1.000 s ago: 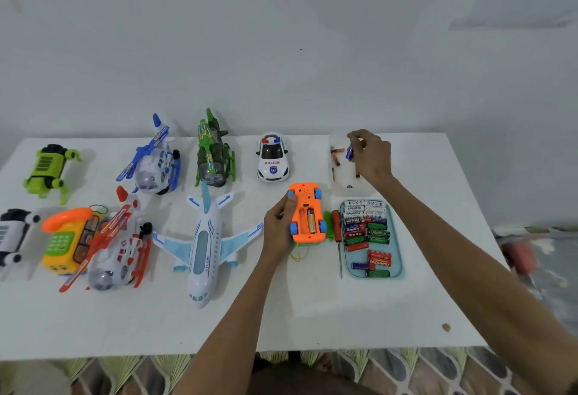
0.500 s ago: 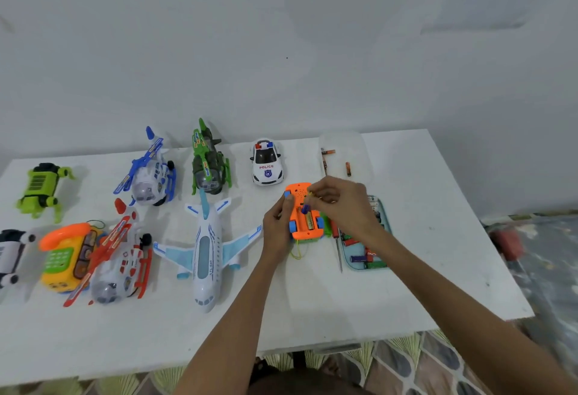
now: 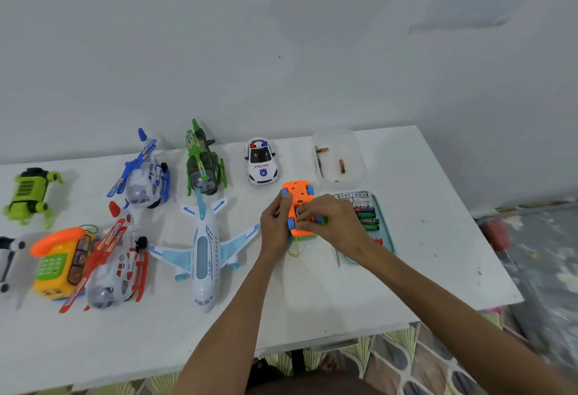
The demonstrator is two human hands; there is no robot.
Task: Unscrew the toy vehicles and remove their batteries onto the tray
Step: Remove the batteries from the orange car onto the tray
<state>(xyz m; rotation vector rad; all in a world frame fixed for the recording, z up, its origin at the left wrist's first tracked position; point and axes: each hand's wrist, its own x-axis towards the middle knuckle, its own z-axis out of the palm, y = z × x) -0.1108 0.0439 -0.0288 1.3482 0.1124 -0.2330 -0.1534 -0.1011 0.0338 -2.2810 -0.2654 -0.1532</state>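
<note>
Belly-up on the white table (image 3: 312,300), just left of the tray (image 3: 387,238): orange toy car (image 3: 295,194), blue wheels in the air. Looks like light, hollow, hard plastic. Probably stiff enough to squeeze, but apt to skate on the smooth tabletop unless pinned. Best taken by the flanks between the wheels, leaving the underside free.

Gripped that way on its left flank by the left hand (image 3: 275,222), thumb on top and fingers wrapped round the side. Covered from the other side by the right hand (image 3: 330,222), fingers bent down over the battery bay. Cannot tell whether pinching a battery, pressing, or prying, since the fingertips hide the spot.

Small, smooth and round, so likely to roll: batteries (image 3: 366,216) already lined up in the tray, touching one another. Worth lifting each by its middle and laying it against the row.

Behind the tray, a clear tub (image 3: 352,144) with a few small bits. Further left, a police car (image 3: 262,163) and a white airliner (image 3: 203,247).
</note>
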